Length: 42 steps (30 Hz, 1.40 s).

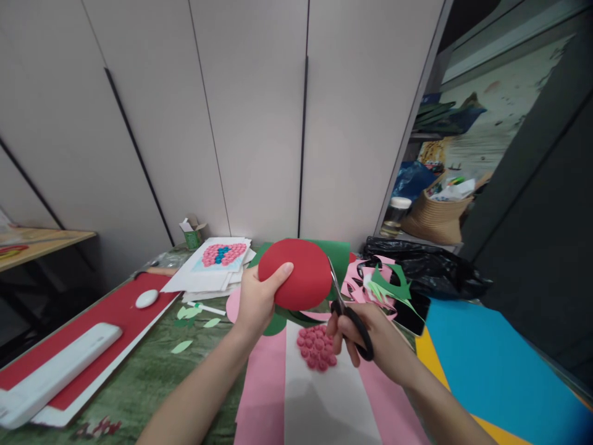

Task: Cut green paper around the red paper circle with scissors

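A round piece of red paper (pixel 301 278) is pinched in my left hand (pixel 260 298), the thumb on top of it. My right hand (pixel 359 330) grips black-handled scissors (pixel 356 327), whose blades are at the right edge of the red paper. Below both hands, a cluster of pink paper rosettes (pixel 317 347) sits on a white sheet (pixel 308 405), with pink paper (pixel 265 395) under it. Green paper (pixel 341 252) shows behind the red circle, and a pink round piece (pixel 233 305) lies to its left.
Pink and green scraps (pixel 393 281), a black phone (pixel 412 313) and a black plastic bag (pixel 430 272) lie at the right, near blue paper (pixel 495 364). On the left are red paper (pixel 109 309), a white device (pixel 65 371), leaf cutouts (pixel 182 347) and stacked sheets (pixel 208 278).
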Motion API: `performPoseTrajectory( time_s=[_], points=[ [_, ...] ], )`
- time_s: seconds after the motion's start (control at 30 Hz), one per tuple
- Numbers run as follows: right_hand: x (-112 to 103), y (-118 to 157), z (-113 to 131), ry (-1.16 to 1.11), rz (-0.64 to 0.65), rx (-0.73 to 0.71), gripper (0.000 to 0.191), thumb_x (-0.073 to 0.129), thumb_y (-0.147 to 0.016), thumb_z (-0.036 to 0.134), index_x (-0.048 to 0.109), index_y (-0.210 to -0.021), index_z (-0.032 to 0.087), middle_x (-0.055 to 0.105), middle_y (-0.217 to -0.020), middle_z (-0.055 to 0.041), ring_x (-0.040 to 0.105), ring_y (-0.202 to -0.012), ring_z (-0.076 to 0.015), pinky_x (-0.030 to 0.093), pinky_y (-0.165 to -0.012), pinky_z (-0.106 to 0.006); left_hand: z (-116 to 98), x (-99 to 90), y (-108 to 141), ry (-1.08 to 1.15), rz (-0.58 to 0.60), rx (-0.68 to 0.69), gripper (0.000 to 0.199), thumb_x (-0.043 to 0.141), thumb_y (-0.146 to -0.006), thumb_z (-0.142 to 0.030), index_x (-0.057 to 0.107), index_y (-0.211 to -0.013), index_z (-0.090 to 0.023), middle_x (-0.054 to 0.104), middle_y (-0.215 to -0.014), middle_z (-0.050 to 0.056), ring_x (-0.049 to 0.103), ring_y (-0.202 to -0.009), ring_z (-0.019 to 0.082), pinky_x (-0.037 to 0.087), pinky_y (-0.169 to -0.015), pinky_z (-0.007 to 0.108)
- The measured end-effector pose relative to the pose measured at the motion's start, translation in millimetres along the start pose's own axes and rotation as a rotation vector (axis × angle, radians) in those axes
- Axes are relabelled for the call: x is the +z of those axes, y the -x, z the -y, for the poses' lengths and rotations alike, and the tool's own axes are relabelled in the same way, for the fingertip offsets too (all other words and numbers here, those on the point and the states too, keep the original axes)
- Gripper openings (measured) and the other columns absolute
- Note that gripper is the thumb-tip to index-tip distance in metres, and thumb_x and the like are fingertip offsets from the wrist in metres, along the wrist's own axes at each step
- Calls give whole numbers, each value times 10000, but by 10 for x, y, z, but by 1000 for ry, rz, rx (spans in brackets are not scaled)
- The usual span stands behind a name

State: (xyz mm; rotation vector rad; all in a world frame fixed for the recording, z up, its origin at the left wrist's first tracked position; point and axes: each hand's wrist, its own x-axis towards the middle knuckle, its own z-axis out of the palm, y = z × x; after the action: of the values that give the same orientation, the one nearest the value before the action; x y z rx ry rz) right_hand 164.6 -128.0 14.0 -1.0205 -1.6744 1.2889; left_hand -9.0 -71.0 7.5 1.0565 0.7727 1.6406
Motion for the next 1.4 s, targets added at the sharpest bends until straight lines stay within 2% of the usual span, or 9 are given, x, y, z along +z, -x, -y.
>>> performPoseTrajectory(
  time_s=[0.33,0.47,0.63,0.8,1.1,1.4],
  points=[
    [-4,-4,-42,144,-82,-31,249,462,-835,293,583,-693,128,605,-556,-18,446,-393,-80,317,-396,-203,2,-27,28,-98,7,26,237,703,-638,-302,679,-752,-95,691,-717,73,637,-680,219,518,-613,312],
    [7,-9,-37,174,-109,6,270,493,-814,329,572,-643,135,588,-531,-7,437,-397,-86,317,-396,-205,-12,-30,29,-133,-12,47,259,708,-624,-316,681,-750,-92,686,-712,73,631,-674,215,511,-604,299],
    [35,-17,-15,192,-141,-20,281,505,-804,309,556,-580,148,552,-485,16,423,-395,-80,312,-410,-205,-17,-37,30,-149,-13,66,263,702,-629,-321,684,-764,-95,685,-720,74,630,-685,216,510,-606,299],
    [41,-26,-28,167,-141,-15,253,461,-825,278,548,-618,161,580,-526,13,439,-408,-87,319,-400,-196,-17,-47,25,-159,-16,75,262,703,-632,-316,687,-778,-99,684,-725,72,626,-699,214,506,-614,293],
    [27,-21,-28,214,-126,-7,329,480,-821,366,536,-575,155,559,-515,7,438,-408,-91,329,-399,-206,-46,-90,-4,-158,27,87,251,699,-647,-303,691,-813,-115,673,-703,60,615,-668,200,497,-610,293],
    [-6,-46,-127,226,-118,10,282,482,-821,342,531,-611,161,582,-519,0,440,-408,-88,341,-362,-184,-69,-130,-23,-191,39,85,248,698,-648,-305,688,-789,-100,678,-716,74,622,-680,212,500,-601,294]
  ],
)
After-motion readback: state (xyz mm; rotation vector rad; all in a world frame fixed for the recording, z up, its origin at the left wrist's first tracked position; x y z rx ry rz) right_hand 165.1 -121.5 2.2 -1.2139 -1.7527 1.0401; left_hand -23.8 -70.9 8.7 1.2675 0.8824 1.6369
